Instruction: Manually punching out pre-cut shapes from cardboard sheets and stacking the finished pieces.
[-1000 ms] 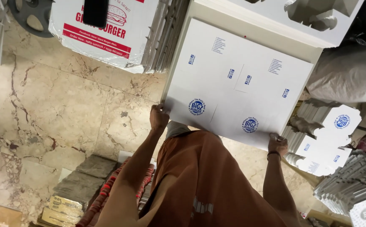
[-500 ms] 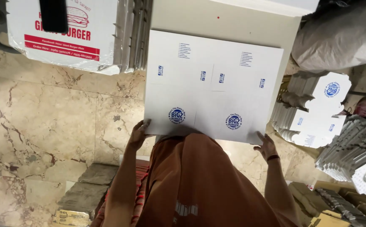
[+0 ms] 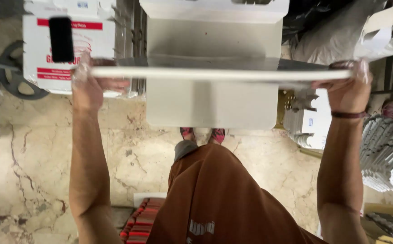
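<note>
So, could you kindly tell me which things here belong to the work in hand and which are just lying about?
In hand:
flat white card sheet
left hand
right hand
white stack below

Lying about:
red-and-white box
folded boxes

Two hands, left hand (image 3: 88, 88) and right hand (image 3: 347, 86), hold one flat white cardboard sheet (image 3: 219, 73); one black phone (image 3: 61, 39) lies on one printed box (image 3: 70, 49).

board face: I hold the flat cardboard sheet (image 3: 219, 73) edge-on, so its printed side is hidden
my left hand (image 3: 90, 83): fingertips blurred
my right hand (image 3: 347, 86): fingers blurred
white box (image 3: 214, 58): top cut off by upper edge
stack of folded boxes (image 3: 388, 153): runs off right edge
</note>
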